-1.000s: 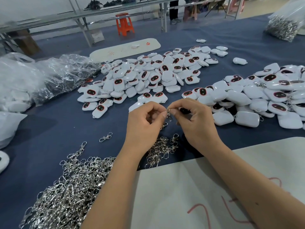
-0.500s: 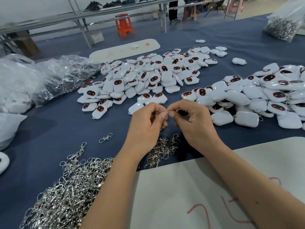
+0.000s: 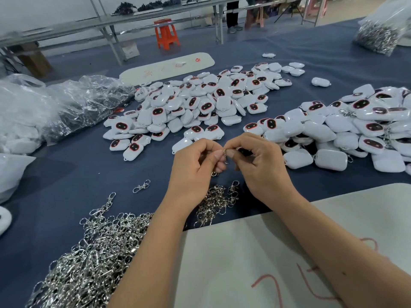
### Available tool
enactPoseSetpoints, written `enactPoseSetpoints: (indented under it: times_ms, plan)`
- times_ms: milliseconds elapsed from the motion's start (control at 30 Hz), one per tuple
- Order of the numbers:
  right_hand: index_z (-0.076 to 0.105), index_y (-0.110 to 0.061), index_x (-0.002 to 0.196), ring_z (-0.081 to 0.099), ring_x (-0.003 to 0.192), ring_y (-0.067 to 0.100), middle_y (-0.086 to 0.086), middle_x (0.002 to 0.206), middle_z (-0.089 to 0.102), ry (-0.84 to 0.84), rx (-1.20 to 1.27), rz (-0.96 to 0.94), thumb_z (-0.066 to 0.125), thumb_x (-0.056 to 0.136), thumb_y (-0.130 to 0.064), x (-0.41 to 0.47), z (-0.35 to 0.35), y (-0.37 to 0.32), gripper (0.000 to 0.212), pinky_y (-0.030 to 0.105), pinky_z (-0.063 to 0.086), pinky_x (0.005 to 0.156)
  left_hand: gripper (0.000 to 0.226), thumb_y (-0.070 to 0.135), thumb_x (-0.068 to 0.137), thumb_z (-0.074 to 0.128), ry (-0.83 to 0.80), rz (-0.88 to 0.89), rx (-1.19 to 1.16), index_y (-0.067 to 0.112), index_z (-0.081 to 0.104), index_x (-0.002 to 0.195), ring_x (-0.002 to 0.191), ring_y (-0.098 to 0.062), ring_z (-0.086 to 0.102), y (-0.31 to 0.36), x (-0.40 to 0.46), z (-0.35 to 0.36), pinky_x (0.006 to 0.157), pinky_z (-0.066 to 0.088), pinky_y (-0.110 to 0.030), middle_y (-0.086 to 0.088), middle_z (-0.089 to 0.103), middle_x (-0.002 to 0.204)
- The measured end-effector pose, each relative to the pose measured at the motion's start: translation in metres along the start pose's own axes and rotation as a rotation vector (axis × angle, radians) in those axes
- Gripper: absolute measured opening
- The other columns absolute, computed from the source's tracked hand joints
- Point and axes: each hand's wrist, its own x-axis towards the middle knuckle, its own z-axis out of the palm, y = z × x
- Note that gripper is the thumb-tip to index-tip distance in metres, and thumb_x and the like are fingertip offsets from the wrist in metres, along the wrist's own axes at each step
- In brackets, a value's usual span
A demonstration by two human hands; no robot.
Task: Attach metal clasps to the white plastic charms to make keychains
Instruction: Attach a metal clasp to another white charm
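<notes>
My left hand (image 3: 195,167) and my right hand (image 3: 260,165) meet fingertip to fingertip above the blue table. Between them they pinch a small metal clasp (image 3: 225,154); its lower end shows under my left fingers. My right hand also grips a white charm (image 3: 244,150) with a dark face, mostly hidden in the curled fingers. A heap of loose white charms (image 3: 195,105) lies beyond my hands. To the right is a second heap of charms (image 3: 347,132), some with clasps on. Loose silver clasps (image 3: 93,247) are piled at the lower left.
A white board (image 3: 255,258) with red marks lies under my forearms. Clear plastic bags (image 3: 66,105) sit at the left. A bag of clasps (image 3: 378,34) stands at the far right. A single clasp (image 3: 141,186) lies alone on the blue cloth. An orange stool (image 3: 166,33) stands behind the table.
Both hands have stayed together at the same spot; the fingers shifted slightly around the clasp. Nothing else on the table moved.
</notes>
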Motion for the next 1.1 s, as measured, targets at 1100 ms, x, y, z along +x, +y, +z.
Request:
enactPoseSetpoints:
  times_ms: [1100]
  plan:
    - [0.076,-0.021,0.09,0.061,0.067,0.003,-0.022,0.069,0.065,-0.064,0.037,0.093,0.071,0.095,-0.003,0.0014,0.0002,0.0083,0.019,0.013,0.042,0.069,0.02,-0.003,0.098,0.061,-0.04,-0.035,0.016,0.011,0.072,0.089,0.067,-0.012,0.071,-0.001,0.0003,-0.0055,0.067,0.056,-0.019,0.001,0.075,0.078]
